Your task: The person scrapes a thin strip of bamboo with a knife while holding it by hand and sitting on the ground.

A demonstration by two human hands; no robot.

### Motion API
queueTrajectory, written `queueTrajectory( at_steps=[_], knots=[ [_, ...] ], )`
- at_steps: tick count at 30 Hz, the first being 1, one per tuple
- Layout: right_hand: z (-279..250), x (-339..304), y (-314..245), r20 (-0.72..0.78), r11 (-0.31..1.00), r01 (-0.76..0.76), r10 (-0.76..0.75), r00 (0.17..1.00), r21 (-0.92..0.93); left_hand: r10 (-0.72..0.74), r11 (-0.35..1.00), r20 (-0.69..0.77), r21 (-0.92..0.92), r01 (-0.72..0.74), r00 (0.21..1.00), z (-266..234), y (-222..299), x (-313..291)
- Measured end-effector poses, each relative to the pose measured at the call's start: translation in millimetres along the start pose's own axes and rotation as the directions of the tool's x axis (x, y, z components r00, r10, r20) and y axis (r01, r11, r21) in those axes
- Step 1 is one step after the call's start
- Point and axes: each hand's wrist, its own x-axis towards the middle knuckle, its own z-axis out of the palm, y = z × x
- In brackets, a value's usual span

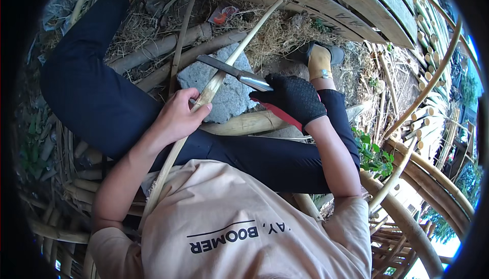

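Over rock, near poles and crate. Gripping stick with left hand, knife across it with right hand.

Left hand grips bamboo strip; right hand holds knife.

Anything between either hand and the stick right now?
Left hand: nothing visible, it grips the stick directly. Right hand: only the knife in its grip, with the blade crossing over the stick. The gray stone lies below the stick, so it isn't in between.
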Motion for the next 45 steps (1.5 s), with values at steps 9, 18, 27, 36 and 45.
queueTrajectory(
  at_steps=[9,18,27,36,45],
  knots=[
    [14.6,1.4,11.5,-0.224,0.997,0.035,-0.017,0.974,0.074,-0.174,0.863,0.293,-0.416,0.289,0.940,6.6,47.5,-6.5],
    [13.6,0.8,8.5,-0.162,0.983,-0.040,0.070,0.984,0.177,0.144,0.958,-0.213,0.273,-0.083,0.966,40.2,42.5,-21.3],
    [39.9,18.6,27.3,-0.246,0.989,0.052,-0.016,0.969,0.139,0.096,0.906,-0.222,0.423,0.007,0.970,43.9,59.2,-26.2],
    [55.3,16.9,0.5,-0.281,0.992,0.040,-0.004,0.960,0.123,0.199,0.725,-0.187,0.689,-0.016,0.962,41.7,46.2,-28.2],
    [33.8,51.9,21.8,-0.366,0.992,-0.122,0.098,0.925,-0.043,0.241,0.769,-0.201,0.636,-0.061,0.949,34.4,31.1,-39.3]
  ],
)
